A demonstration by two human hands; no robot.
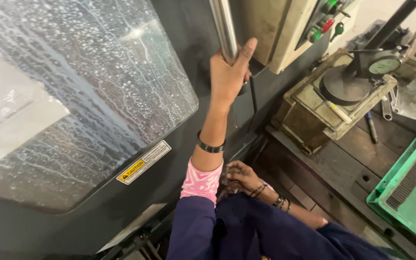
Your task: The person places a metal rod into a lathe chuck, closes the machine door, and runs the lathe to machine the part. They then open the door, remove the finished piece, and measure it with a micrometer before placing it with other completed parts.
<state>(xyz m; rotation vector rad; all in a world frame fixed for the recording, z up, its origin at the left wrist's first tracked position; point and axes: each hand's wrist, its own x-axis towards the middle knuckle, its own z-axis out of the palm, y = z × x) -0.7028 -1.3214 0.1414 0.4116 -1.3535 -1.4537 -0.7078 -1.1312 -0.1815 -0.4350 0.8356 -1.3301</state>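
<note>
**One hand on the machine door handle, other tucked low**

Left hand (229, 72) has its fingers wrapped tight around the shiny steel door handle (223, 29), which runs off the top edge. Right hand (240, 177) sits low against the dark door (169, 159), fingers curled; can't tell if it's holding anything. The wet window (83, 91) fills the left side. On the right, the wooden table (357, 163) is crowded: dial gauge stand (362, 72), green tray (410, 188) cut off at the edge.

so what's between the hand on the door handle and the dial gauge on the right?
In the head view, between the left hand gripping the steel handle and the dial gauge sits the beige control panel with its coloured buttons.
</note>
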